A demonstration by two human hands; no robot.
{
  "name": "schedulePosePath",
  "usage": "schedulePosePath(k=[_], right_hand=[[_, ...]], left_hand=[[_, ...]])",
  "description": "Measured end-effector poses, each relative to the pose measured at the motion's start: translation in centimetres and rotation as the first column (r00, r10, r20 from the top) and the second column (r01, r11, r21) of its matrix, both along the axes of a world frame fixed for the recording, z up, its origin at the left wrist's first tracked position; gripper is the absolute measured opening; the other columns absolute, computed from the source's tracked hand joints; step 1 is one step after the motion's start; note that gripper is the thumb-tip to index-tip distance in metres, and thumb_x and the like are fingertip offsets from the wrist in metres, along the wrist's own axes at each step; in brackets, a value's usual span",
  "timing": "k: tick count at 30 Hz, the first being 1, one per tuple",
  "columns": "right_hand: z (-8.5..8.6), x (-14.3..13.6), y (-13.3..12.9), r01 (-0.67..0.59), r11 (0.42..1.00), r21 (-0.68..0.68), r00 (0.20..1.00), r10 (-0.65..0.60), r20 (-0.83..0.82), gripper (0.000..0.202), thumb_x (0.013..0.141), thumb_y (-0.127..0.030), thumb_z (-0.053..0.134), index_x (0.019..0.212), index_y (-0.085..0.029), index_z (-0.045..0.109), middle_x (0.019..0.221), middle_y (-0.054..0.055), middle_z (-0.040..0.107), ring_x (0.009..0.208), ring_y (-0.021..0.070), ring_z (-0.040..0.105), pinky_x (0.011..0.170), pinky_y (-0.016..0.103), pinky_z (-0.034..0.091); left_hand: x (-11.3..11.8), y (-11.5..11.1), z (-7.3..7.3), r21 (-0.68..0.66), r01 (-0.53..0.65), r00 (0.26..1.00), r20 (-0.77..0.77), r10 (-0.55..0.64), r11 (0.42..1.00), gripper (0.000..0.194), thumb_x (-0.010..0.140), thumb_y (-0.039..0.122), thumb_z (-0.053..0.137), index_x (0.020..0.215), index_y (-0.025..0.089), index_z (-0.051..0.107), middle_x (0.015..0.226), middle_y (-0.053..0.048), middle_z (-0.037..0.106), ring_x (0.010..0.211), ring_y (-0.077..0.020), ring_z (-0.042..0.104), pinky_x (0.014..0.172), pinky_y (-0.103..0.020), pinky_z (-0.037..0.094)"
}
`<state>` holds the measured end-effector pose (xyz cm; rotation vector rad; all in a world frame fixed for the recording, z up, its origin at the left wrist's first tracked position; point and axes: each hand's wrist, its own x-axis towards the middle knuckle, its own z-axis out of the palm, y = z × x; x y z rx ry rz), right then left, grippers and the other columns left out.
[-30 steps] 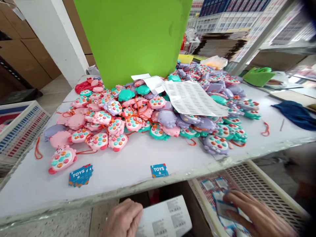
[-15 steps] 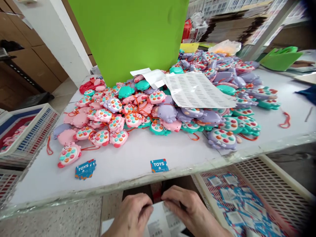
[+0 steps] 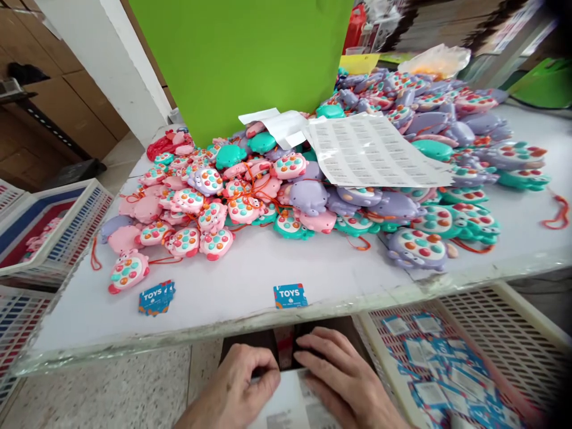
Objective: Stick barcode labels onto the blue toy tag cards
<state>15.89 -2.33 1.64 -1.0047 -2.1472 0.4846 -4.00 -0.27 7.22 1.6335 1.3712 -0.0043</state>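
Head view: a person's left hand [image 3: 245,381] pinches a label sheet [image 3: 288,398] between thumb and forefinger on the near side of a white desk [image 3: 250,277]. The right hand [image 3: 346,375] lies over the same sheet, fingers extended; whether it grips cannot be told. Near the desk's front edge sit a single "TOYS" card [image 3: 290,296] and a small card stack [image 3: 156,298]. Farther back on the desk, printed sheets [image 3: 375,149] top a toy pile [image 3: 308,196]. A card-filled basket [image 3: 534,319] stands below the desk's right front.
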Motion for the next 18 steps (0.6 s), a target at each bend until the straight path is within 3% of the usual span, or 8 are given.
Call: schedulePosePath(k=[6,9,12,15,18], right_hand=[[0.7,0.0,0.0,-0.076,0.997,0.008,0.997,0.076,-0.033,0.019,0.093,-0.018,0.043,0.093,-0.020,0.062,0.091,0.005,0.071,0.088,0.0184,0.063,0.078,0.032,0.055],[0.8,0.6,-0.3,-0.002,0.998,-0.059,1.000,0.002,0.001,0.021,0.091,-0.022,0.047,0.107,-0.019,0.060,0.101,0.008,0.070,0.098,0.0197,0.062,0.083,0.030,0.055],[0.2,1.1,-0.3,0.054,0.996,-0.073,0.998,-0.055,-0.012,0.022,0.092,-0.024,0.046,0.109,-0.018,0.060,0.103,0.010,0.069,0.100,0.0202,0.061,0.082,0.029,0.055],[-0.6,1.5,-0.1,0.016,0.999,-0.027,0.998,-0.018,-0.062,0.021,0.094,-0.021,0.041,0.098,-0.020,0.062,0.093,0.008,0.070,0.091,0.0189,0.062,0.077,0.030,0.055],[-1.1,1.9,-0.1,-0.035,0.998,0.044,0.999,0.035,0.009,0.023,0.095,-0.021,0.039,0.101,-0.019,0.061,0.092,0.008,0.071,0.090,0.0207,0.063,0.077,0.035,0.054]], left_hand=[[0.2,0.6,-0.2,-0.002,0.012,0.999,-0.044,-0.012,1.000,0.024,0.080,0.021,0.043,0.071,0.016,0.065,0.070,0.001,0.062,0.070,-0.0156,0.054,0.060,-0.021,0.034],[0.1,0.7,-0.3,-0.014,0.012,0.999,-0.036,-0.012,1.000,0.024,0.080,0.023,0.043,0.069,0.016,0.063,0.068,0.002,0.061,0.068,-0.0156,0.054,0.059,-0.021,0.034],[-0.2,0.7,-0.6,-0.004,0.003,1.000,-0.029,-0.003,1.000,0.025,0.081,0.026,0.042,0.068,0.017,0.062,0.070,0.002,0.060,0.071,-0.0158,0.053,0.062,-0.022,0.035],[-0.4,0.5,-0.9,-0.043,0.001,0.999,-0.039,-0.002,0.999,0.026,0.083,0.029,0.043,0.070,0.017,0.062,0.072,0.002,0.059,0.072,-0.0159,0.051,0.063,-0.022,0.035],[-0.6,0.4,-1.2,-0.068,-0.041,0.998,-0.043,0.039,0.997,0.026,0.083,0.032,0.044,0.074,0.017,0.064,0.078,0.001,0.059,0.076,-0.0166,0.051,0.065,-0.023,0.036]])
